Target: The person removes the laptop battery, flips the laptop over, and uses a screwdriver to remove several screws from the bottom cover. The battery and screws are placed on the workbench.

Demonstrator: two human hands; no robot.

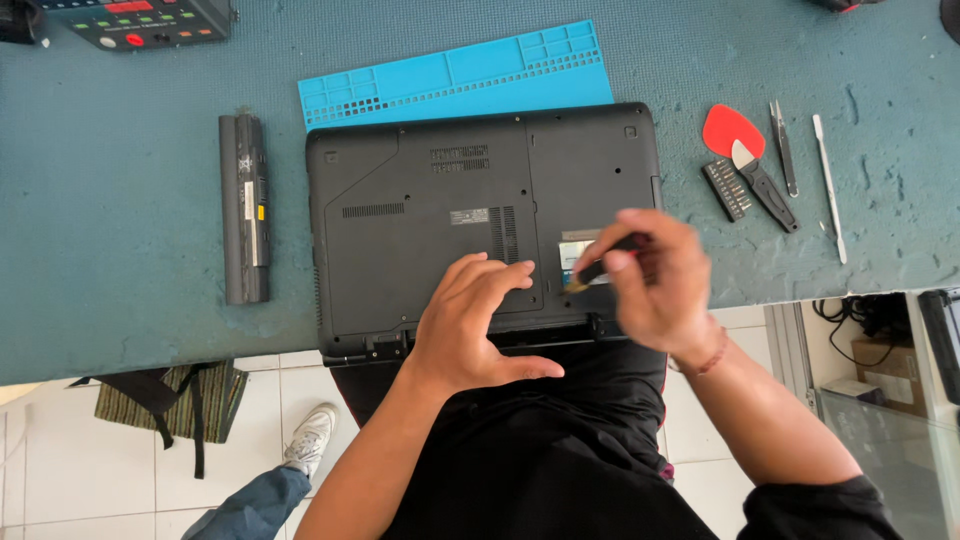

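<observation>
A black laptop [420, 210] lies upside down on the teal table [110, 250], its near edge over the table's edge. My left hand [470, 320] rests on the laptop's base near its front edge, fingers spread. My right hand [655, 280] grips a small screwdriver [600, 268] with a black handle. Its tip points down at the base panel near a label.
A long black battery [245, 208] lies left of the laptop. A blue silicone mat [455, 75] sits behind it. To the right lie a red pick [730, 128], a bit holder [727, 188], a pry knife, tweezers [783, 146] and a white spudger [829, 186]. Another person's shoe [310, 436] shows below.
</observation>
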